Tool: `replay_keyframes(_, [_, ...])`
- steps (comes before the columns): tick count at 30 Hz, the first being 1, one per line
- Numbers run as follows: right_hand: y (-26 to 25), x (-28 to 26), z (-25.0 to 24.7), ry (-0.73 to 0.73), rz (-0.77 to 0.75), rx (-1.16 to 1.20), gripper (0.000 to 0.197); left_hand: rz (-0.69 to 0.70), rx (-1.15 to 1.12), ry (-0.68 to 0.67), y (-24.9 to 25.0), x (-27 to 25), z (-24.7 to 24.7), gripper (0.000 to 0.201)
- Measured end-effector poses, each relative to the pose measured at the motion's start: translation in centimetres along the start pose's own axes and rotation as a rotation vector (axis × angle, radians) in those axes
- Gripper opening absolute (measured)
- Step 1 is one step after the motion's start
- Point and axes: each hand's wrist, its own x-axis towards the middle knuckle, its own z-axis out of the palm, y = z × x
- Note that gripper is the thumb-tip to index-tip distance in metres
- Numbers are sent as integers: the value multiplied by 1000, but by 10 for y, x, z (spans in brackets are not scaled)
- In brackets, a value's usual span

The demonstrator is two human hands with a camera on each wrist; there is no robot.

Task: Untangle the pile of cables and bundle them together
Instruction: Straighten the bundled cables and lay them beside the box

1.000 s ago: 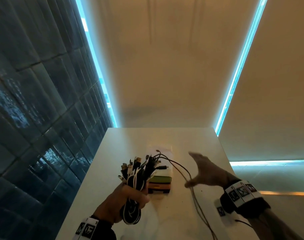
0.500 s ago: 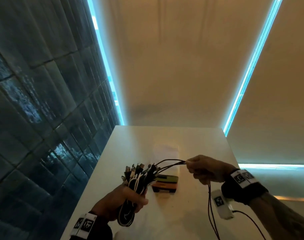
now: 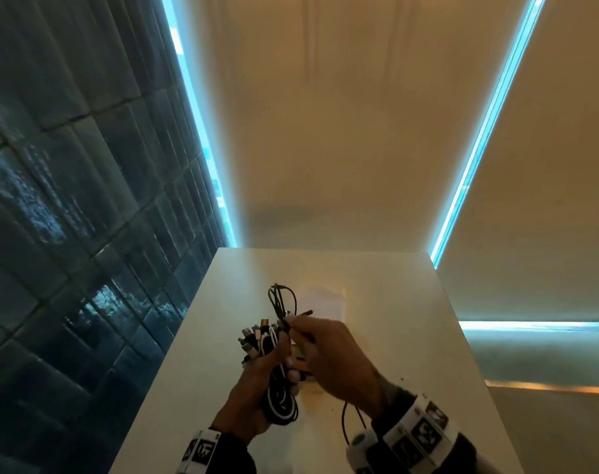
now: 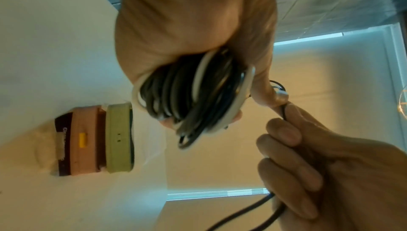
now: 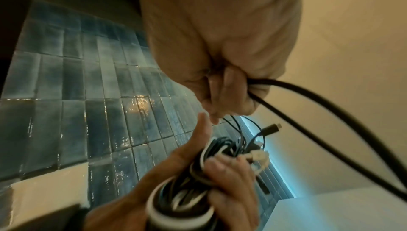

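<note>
My left hand grips a folded bundle of black and white cables above the white table, its plug ends fanned upward. Close against it, my right hand pinches one thin black cable beside the bundle's top; that cable loops above the plugs. Its loose tail hangs under my right wrist. In the left wrist view, the coiled bundle sits in my left hand. In the right wrist view, my right hand curls round the black cable, just above the bundle.
The narrow white table has a blue tiled wall along its left edge and an open drop on its right. A stack of small flat boxes lies on the table, behind my hands in the head view.
My right hand has carried the black cable leftward from an arm's spread to the top of the bundle. The cable now loops above the plugs. My left hand keeps its grip.
</note>
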Motion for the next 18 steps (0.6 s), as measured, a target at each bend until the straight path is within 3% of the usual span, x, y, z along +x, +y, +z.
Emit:
replay_keyframes(5, [2,-12,20,83,56,128,5,65,-26,-6,-1,7,-2,81])
replay_keyframes(7, [7,-18,28,83,9,41,12,71,-39,-50,0,11,-1,88])
replay_keyframes(10, [17,-29,39,44,-51,-77,14,93,-107,-134,6,12,7,51])
replay_keyframes(13, [27,-36,44,-86,-133,-114,11,60,-85,-70,8,17,6,48])
replay_keyframes(15, [35,-39,46,-179,-206,-120,8,64,-50,0,7,23,-1,34])
replay_keyframes(18, [44,-39,47,-212,-214,-78,7,35,-45,29,10,24,2,20])
